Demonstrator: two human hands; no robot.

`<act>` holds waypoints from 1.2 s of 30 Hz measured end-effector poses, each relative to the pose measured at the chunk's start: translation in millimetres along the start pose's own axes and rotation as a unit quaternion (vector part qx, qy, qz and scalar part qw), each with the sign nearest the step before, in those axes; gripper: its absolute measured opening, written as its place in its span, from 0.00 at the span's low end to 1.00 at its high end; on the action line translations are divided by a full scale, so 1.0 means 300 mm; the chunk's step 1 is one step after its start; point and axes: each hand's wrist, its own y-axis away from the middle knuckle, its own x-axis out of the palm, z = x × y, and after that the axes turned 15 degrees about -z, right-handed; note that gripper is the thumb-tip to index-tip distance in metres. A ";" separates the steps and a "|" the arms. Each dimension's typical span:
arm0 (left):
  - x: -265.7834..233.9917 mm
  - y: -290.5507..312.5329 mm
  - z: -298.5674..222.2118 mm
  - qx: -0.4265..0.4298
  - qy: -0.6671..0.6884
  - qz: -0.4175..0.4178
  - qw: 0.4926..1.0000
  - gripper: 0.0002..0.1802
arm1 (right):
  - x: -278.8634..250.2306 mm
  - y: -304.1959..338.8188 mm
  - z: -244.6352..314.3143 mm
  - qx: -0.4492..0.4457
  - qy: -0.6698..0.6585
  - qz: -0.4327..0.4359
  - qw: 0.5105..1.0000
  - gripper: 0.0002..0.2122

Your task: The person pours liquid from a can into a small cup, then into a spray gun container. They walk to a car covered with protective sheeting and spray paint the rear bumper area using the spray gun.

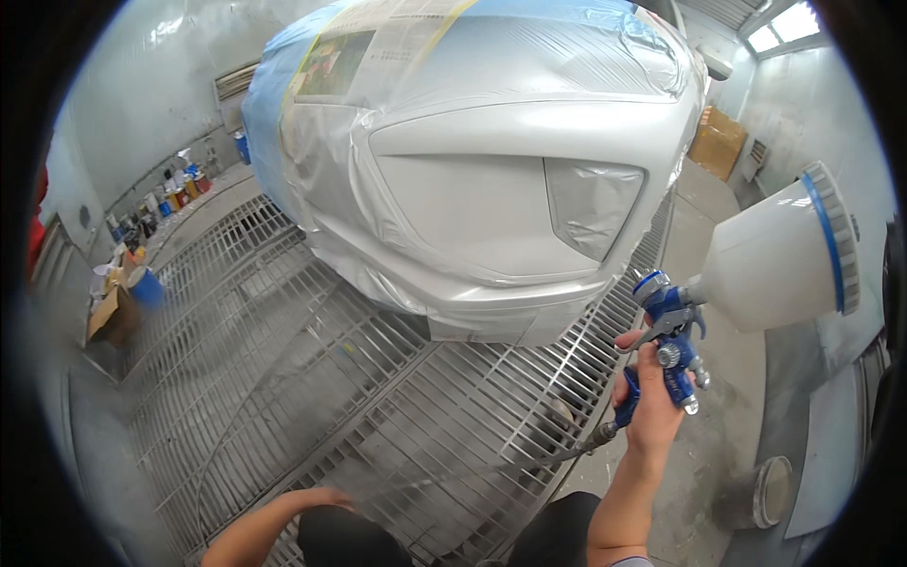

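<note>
My right hand (654,406) is wrapped round the grip of a blue and silver spray gun (673,326), held tilted at the right. A large white paint cup (779,253) with a blue ring juts from the gun toward the right. From the grip's base an air hose (581,448) trails leftward. Left of the gun stands a white-painted car bumper (463,213), apart from it, with plastic film and paper masking (387,52) over the car body. At the lower left, my left hand (324,499) lies by my dark-clad knee; its fingers are mostly hidden.
Metal floor grating (283,378) spreads beneath the car. Along the left wall stand several bottles and cans (179,192), a blue container (145,286) and a cardboard box (113,317). A bucket (773,491) sits at the lower right, and a carton (718,142) stands farther back.
</note>
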 end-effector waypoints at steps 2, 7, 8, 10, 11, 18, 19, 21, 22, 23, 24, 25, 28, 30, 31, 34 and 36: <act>0.060 -0.247 0.083 0.093 -0.070 0.153 0.981 0.21 | 0.018 0.031 0.044 0.006 0.031 -0.006 0.999 0.12; -0.086 -0.428 -1.042 0.378 -0.138 -0.068 0.913 0.13 | 0.041 0.120 0.079 -0.040 0.180 -0.044 0.982 0.09; -0.101 -0.337 -1.297 0.443 -0.082 -0.113 0.885 0.12 | 0.048 0.146 0.074 -0.038 0.209 -0.062 0.975 0.09; -0.089 -0.230 -1.602 0.590 -0.032 -0.208 0.780 0.12 | 0.074 0.198 0.044 -0.029 0.238 -0.089 0.967 0.08; -0.068 -0.188 -1.709 0.657 0.020 -0.267 0.705 0.13 | 0.057 0.217 0.030 -0.006 0.285 -0.072 0.956 0.07; 0.016 -0.183 -1.890 0.650 -0.199 -0.477 0.558 0.11 | -0.068 0.236 -0.305 -0.260 0.252 -0.037 0.931 0.04; 0.023 -0.191 -1.886 0.632 -0.228 -0.488 0.557 0.11 | -0.062 0.242 -0.335 -0.273 0.259 -0.037 0.926 0.05; 0.067 -0.211 -1.892 0.604 -0.272 -0.504 0.555 0.11 | -0.103 0.249 -0.373 -0.292 0.271 -0.043 0.916 0.05; 0.074 -0.207 -1.892 0.593 -0.300 -0.500 0.556 0.11 | -0.110 0.258 -0.396 -0.297 0.268 -0.043 0.915 0.05; 0.083 -0.204 -1.893 0.581 -0.326 -0.496 0.557 0.12 | -0.114 0.257 -0.417 -0.300 0.258 -0.045 0.917 0.05; 0.093 -0.201 -1.897 0.569 -0.352 -0.492 0.557 0.12 | -0.122 0.252 -0.432 -0.301 0.222 -0.051 0.926 0.05; 0.092 -0.204 -1.890 0.572 -0.349 -0.492 0.556 0.12 | -0.106 0.256 -0.445 -0.299 0.182 -0.054 0.935 0.05; 0.106 -0.229 -1.874 0.575 -0.345 -0.485 0.561 0.10 | -0.107 0.251 -0.397 -0.423 0.434 0.006 0.796 0.05; 0.135 -0.242 -1.873 0.568 -0.356 -0.470 0.575 0.08 | -0.113 0.246 -0.383 -0.470 0.534 0.032 0.702 0.06; 0.144 -0.249 -1.879 0.566 -0.363 -0.473 0.569 0.08 | -0.124 0.242 -0.380 -0.485 0.558 0.038 0.672 0.06; 0.155 -0.247 -1.896 0.569 -0.371 -0.482 0.553 0.09 | -0.176 0.228 -0.433 -0.487 0.510 0.030 0.709 0.07; 0.133 -0.223 -1.907 0.585 -0.355 -0.489 0.541 0.10 | -0.224 0.199 -0.465 -0.478 0.497 0.029 0.724 0.07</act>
